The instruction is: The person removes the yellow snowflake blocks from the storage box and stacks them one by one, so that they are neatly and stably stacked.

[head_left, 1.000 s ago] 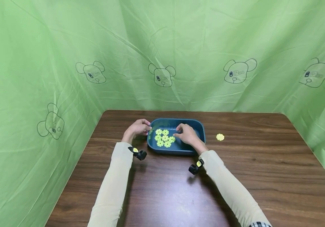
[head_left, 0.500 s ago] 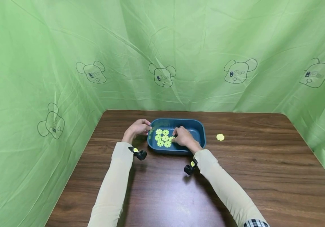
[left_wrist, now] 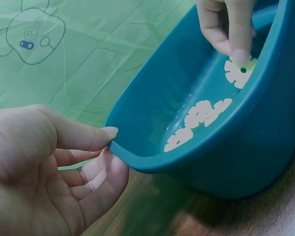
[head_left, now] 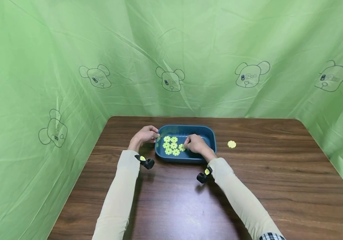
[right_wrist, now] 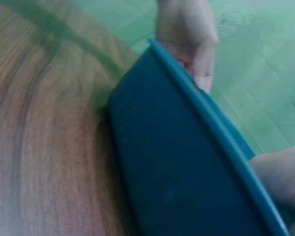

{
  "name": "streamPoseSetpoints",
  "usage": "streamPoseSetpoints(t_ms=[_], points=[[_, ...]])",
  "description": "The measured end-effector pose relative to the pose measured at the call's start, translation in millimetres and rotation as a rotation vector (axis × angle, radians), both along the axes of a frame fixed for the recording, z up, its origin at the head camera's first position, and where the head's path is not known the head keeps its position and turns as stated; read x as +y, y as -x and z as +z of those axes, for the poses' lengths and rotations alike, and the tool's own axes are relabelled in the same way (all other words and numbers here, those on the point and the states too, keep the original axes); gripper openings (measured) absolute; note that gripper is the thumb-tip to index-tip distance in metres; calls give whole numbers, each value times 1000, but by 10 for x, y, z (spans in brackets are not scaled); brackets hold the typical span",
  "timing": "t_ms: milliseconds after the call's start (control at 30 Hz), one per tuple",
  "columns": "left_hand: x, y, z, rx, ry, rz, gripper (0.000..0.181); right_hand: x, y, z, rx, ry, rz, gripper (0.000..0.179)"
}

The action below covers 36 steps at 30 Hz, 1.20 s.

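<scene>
A dark blue plastic basin point(head_left: 186, 160) sits on the table. My left hand point(head_left: 144, 134) pinches its left rim between thumb and fingers, plain in the left wrist view. Inside, my right hand point(head_left: 197, 145) pinches the edge of a yellow-green notched flower disc point(left_wrist: 240, 72) with thumb and fingertips. That disc faces the left wrist camera more squarely than the others. To its left, several similar discs point(head_left: 173, 145) lie in a close group on the basin floor. In the right wrist view the basin wall point(right_wrist: 172, 147) hides most of my right hand.
One more yellow disc point(head_left: 231, 144) lies on the brown wooden table point(head_left: 279, 166), right of the basin. A green cloth curtain point(head_left: 207, 40) with printed bear heads hangs behind and at both sides.
My right hand has come down and left to the rightmost disc, then drawn slightly back to the right with its fingertips on the disc's edge. My left hand has stayed at the rim.
</scene>
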<state>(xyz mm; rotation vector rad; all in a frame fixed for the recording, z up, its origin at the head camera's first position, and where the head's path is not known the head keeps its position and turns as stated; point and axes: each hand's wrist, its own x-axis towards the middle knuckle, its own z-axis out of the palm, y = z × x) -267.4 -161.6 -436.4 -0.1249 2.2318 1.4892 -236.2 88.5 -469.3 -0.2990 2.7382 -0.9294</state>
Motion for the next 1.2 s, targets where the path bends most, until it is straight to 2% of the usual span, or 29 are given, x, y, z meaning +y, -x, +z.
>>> streamPoseSetpoints(t_ms=[233,367,533,867,1200], points=[[-20,8,-12,-3,2,0,31,109,-2,13,-53,187,-86,16],[-22,8,-17,-2,0,1,30,157,-9,35,-68,239,-126,18],[-20,5,-15,-4,2,7,30,208,-31,97,-58,261,-134,19],[-14,2,-8,-8,3,3,31,348,-56,297,21,278,-134,19],[-21,15,-25,4,4,-7,29,602,-54,370,60,298,-154,23]])
